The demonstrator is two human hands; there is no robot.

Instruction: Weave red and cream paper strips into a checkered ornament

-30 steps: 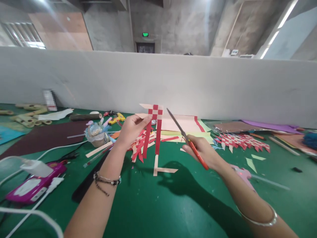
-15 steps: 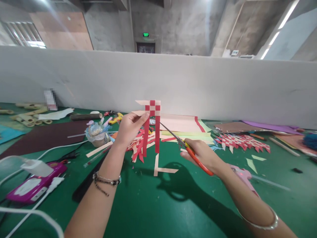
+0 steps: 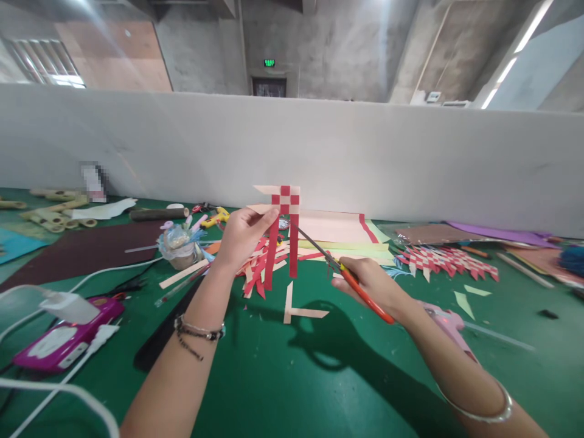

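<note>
Pinched between the thumb and fingers of my left hand [image 3: 249,234] is a small checkered weave of red and pale pink paper strips [image 3: 285,201], held upright above the table. Two long red tails hang down from it, and pale ends stick out to the left. My right hand [image 3: 367,283] grips scissors [image 3: 353,283] with orange and yellow handles. Their blades point up and left, with the tips at the right-hand red tail just below the weave. Whether the paper lies between the blades I cannot tell. Two cut pale strips [image 3: 288,307] lie on the table underneath.
Loose red and pink strips [image 3: 260,267] lie behind my left hand. Finished woven pieces [image 3: 449,260] rest at the right, near a pink glue gun [image 3: 444,322]. A purple power strip [image 3: 68,337] with white cables sits on the left of the green table [image 3: 274,389]. A white partition [image 3: 292,152] stands behind.
My left hand and the woven paper have shifted slightly right, bringing the right red tail to the scissor tips. My right hand has hardly moved.
</note>
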